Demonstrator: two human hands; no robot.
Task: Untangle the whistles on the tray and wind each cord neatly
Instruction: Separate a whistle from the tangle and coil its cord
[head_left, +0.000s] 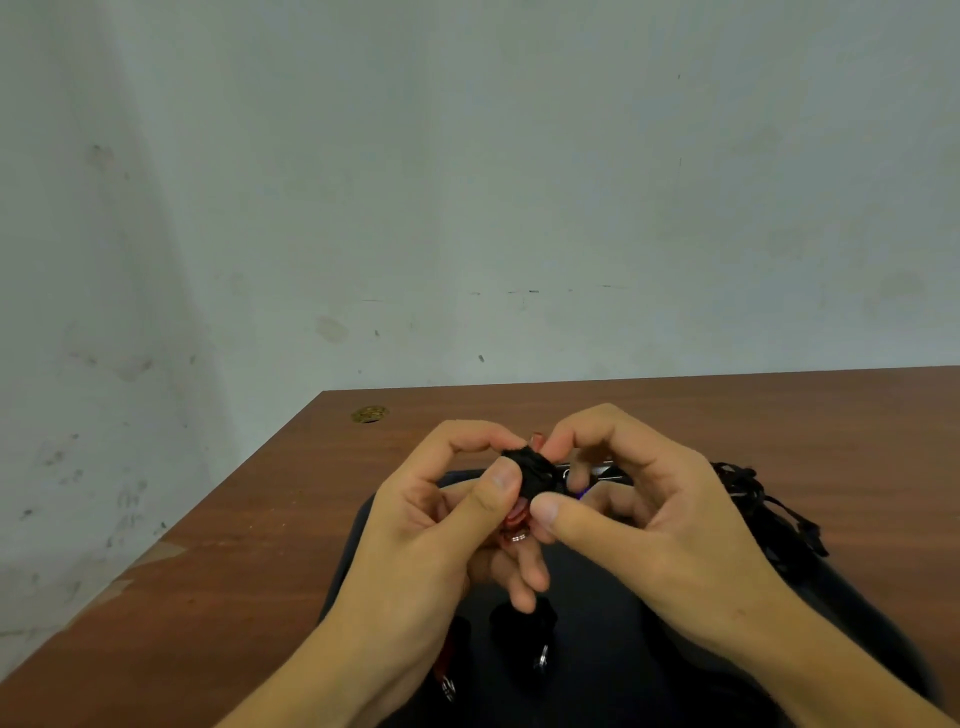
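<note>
Fingers (498, 480) of both hands are meeting above the middle of the tray, and together they are pinching a small bundle of black cord (530, 470) wound around a red whistle (517, 519). Going from the largest thing down: the pale wall (467, 182) is filling the upper half of the view, marked with smudges. Below it the brown wooden counter (260, 519) is stretching from the left corner across to the right edge, with a small brass-coloured fitting (370, 414) sitting near its far left corner. On the counter the dark tray (623, 597) is lying under the hands, most of it covered by the forearms.

The left hand (441, 519) is gripping the whistle, thumb pressing on the cord bundle and forefinger curling over the top, while the lower fingers are curling beneath. The right hand (634, 509) is holding the same bundle from the other side, thumb lying across its lower edge and forefinger hooking over the top. A metal ring (519, 537) is showing just below the red body.

A loose tangle of black cords (769, 514) is lying at the tray's right edge, partly spilling over it. Nearer the camera, two already wound whistles are resting on the tray: one black bundle (524, 629) with a ring, and one reddish piece (445, 670) beside the left wrist, partly hidden.
</note>
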